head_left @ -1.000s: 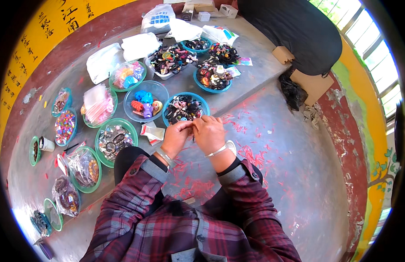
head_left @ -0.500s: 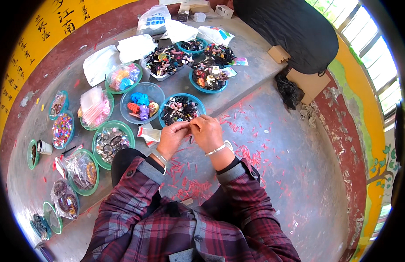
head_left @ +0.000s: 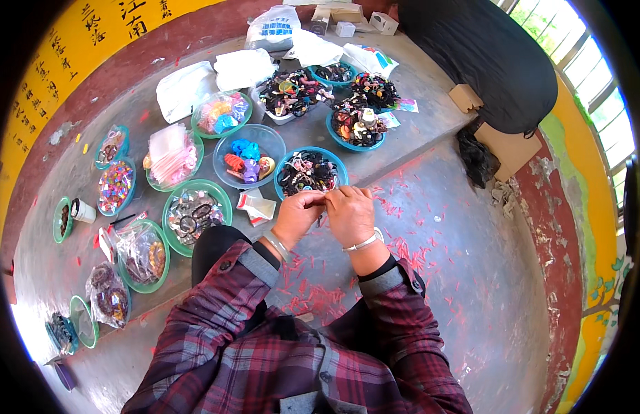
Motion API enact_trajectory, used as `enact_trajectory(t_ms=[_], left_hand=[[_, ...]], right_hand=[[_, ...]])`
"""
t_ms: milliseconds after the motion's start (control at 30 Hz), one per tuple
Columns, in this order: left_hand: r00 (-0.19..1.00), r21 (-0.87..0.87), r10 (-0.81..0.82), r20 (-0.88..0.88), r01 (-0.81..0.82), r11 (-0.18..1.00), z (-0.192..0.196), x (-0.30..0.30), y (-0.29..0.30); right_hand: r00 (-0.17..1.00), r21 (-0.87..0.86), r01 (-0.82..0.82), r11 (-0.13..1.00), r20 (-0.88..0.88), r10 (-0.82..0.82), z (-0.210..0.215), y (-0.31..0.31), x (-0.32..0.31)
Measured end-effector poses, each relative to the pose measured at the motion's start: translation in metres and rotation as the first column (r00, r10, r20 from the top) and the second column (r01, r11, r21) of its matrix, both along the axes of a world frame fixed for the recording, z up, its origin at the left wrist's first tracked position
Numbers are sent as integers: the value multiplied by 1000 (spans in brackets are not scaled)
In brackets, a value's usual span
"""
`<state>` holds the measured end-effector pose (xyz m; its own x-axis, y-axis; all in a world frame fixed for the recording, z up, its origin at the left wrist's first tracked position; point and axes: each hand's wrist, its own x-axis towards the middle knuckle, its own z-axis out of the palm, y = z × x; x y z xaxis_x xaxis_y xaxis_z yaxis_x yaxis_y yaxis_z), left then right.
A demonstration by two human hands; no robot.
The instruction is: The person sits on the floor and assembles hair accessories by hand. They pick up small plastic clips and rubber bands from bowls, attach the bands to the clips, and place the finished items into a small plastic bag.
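Note:
My left hand (head_left: 296, 222) and my right hand (head_left: 351, 219) meet just in front of a blue basket (head_left: 281, 188) of dark hair ties (head_left: 307, 170). Fingers of both hands are pinched together, their tips touching. A small dark bit shows below the fingertips, too little to tell its kind. To the left of my left hand lies a white and red packet (head_left: 256, 207). Beside it stands a green basket (head_left: 227, 219) with dark ring-shaped pieces and clear wrappers in it.
A clear bowl (head_left: 222, 146) holds colourful pieces, and a pink-filled basket (head_left: 173, 157) stands beside it. Farther back are white bags (head_left: 186, 91) and a blue basket (head_left: 354, 143) of hair ties. Red scraps (head_left: 313, 297) litter the floor below the ledge edge.
The whole scene has shifted rightward in the view as my head turned. Both hands stay together, fingertips still pinched, with little change in pose.

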<state>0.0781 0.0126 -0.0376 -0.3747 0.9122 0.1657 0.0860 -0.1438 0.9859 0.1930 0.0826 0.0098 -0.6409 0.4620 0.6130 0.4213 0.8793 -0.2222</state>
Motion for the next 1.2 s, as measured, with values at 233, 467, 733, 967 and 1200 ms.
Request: enact_trajectory(t_ms=[233, 467, 733, 967, 1200], left_hand=[[998, 27, -2, 70, 0, 1000, 3, 0, 0], [984, 61, 94, -148, -86, 994, 7, 2, 0], [984, -8, 105, -145, -108, 994, 15, 5, -1], [998, 2, 55, 39, -55, 998, 3, -1, 1], [852, -150, 28, 522, 59, 987, 24, -1, -4]], right_hand=[[990, -264, -35, 964, -138, -2, -4, 2, 1], [994, -208, -23, 978, -107, 1, 0, 1, 2], [999, -54, -5, 999, -55, 2, 3, 1, 1], [988, -60, -36, 998, -151, 26, 1, 2, -3], [961, -613, -67, 787, -252, -114, -6, 14, 6]])
